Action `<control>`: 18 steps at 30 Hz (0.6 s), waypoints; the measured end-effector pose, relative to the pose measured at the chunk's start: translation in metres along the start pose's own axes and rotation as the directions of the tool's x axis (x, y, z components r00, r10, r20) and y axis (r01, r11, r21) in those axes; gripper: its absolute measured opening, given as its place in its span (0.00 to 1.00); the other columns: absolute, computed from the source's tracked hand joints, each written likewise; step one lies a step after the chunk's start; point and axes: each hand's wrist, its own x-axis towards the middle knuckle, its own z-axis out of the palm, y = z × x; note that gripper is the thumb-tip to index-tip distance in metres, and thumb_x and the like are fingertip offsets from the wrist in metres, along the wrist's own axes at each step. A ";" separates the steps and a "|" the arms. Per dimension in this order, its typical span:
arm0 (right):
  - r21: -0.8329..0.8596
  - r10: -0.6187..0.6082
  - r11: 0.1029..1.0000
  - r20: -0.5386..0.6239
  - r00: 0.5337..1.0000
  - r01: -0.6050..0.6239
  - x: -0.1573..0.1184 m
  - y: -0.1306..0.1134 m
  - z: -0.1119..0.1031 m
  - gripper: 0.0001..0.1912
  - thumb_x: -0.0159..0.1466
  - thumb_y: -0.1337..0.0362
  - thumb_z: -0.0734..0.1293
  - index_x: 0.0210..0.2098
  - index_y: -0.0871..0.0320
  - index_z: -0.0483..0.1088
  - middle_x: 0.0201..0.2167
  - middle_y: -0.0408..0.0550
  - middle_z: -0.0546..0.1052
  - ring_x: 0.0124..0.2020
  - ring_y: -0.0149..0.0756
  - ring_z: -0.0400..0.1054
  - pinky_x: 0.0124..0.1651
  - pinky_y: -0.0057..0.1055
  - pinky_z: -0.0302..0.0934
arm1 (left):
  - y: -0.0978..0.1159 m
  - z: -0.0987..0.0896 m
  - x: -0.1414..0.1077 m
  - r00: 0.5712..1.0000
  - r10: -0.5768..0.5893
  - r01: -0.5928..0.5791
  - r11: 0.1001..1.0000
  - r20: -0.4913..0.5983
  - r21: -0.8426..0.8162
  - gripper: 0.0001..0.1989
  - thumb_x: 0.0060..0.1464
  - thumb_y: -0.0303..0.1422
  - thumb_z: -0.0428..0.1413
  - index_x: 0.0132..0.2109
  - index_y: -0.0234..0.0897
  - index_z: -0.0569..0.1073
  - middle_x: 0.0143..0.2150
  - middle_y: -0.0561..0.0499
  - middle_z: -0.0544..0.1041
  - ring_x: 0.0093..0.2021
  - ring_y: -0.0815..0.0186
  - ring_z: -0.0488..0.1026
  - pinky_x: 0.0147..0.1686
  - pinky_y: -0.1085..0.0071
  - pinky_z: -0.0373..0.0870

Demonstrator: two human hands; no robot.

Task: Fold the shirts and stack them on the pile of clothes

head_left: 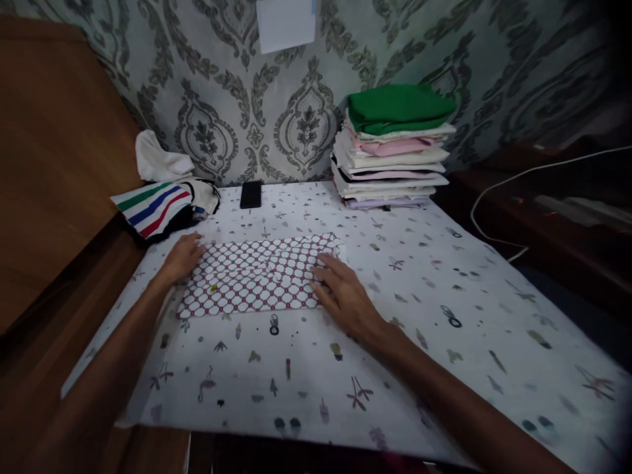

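A white folded garment (247, 280) with a red and dark lattice pattern lies flat on the cloth-covered table. It forms a long rectangle, and a small yellow mark shows near its left end. My left hand (184, 259) rests at the garment's left edge, its fingers stretched towards the far corner. On the opposite side, my right hand (345, 295) lies over the right edge with fingers spread flat. Neither hand grips the fabric; both are open and touch it.
At the back right stands a stack of folded clothes (392, 164), topped by a green garment (401, 108). A black phone (251, 195) lies near the wall. Crumpled clothes (158, 205) are heaped back left beside a wooden panel (54, 151). A white cable (481, 197) hangs at right.
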 end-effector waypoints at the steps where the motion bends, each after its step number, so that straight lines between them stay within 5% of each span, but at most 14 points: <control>1: 0.028 -0.040 0.999 0.044 0.998 0.038 0.005 -0.016 0.002 0.20 0.72 0.56 0.57 0.55 0.59 0.73 0.63 0.60 0.68 0.65 0.51 0.60 0.64 0.54 0.58 | -0.012 -0.005 0.002 0.998 -0.059 0.059 0.998 -0.002 -0.007 0.24 0.56 0.41 0.48 0.54 0.32 0.72 0.54 0.40 0.76 0.53 0.55 0.73 0.55 0.63 0.68; 3: 0.099 -0.149 0.986 0.185 0.971 0.132 0.018 -0.054 0.011 0.16 0.72 0.58 0.59 0.51 0.58 0.74 0.57 0.57 0.73 0.59 0.48 0.66 0.60 0.49 0.64 | -0.027 -0.012 0.007 0.991 -0.132 0.132 0.990 0.019 -0.044 0.19 0.54 0.39 0.51 0.49 0.34 0.74 0.46 0.45 0.79 0.46 0.59 0.74 0.49 0.68 0.69; 6: 0.166 -0.332 0.943 0.393 0.857 0.289 0.040 -0.116 0.033 0.11 0.69 0.61 0.64 0.44 0.60 0.74 0.47 0.55 0.76 0.49 0.43 0.70 0.50 0.39 0.69 | -0.032 -0.013 0.012 0.988 -0.146 0.150 0.983 0.046 -0.104 0.13 0.51 0.38 0.53 0.41 0.36 0.75 0.39 0.49 0.79 0.42 0.62 0.74 0.41 0.72 0.68; 10: 0.089 -0.403 0.909 0.428 0.809 0.406 0.062 -0.177 0.066 0.14 0.69 0.57 0.65 0.47 0.61 0.72 0.48 0.58 0.75 0.50 0.47 0.69 0.46 0.41 0.70 | -0.025 -0.008 0.019 0.985 -0.160 0.165 0.982 0.062 -0.087 0.13 0.49 0.43 0.59 0.36 0.38 0.74 0.34 0.49 0.77 0.36 0.62 0.73 0.33 0.72 0.64; 15: -0.006 -0.354 0.917 0.447 0.822 0.399 0.076 -0.205 0.095 0.24 0.66 0.50 0.67 0.50 0.65 0.71 0.46 0.61 0.76 0.48 0.52 0.70 0.44 0.44 0.70 | -0.020 -0.008 0.026 0.972 -0.207 0.211 0.977 0.113 -0.028 0.15 0.45 0.46 0.63 0.29 0.40 0.71 0.28 0.50 0.76 0.31 0.61 0.71 0.28 0.71 0.59; 18: -0.024 -0.346 0.917 0.451 0.823 0.398 0.079 -0.210 0.105 0.14 0.69 0.62 0.63 0.49 0.65 0.71 0.45 0.61 0.77 0.46 0.48 0.72 0.41 0.41 0.70 | -0.017 -0.009 0.028 0.956 -0.231 0.241 0.970 0.181 -0.035 0.15 0.43 0.44 0.63 0.25 0.40 0.70 0.23 0.51 0.74 0.29 0.61 0.70 0.27 0.70 0.58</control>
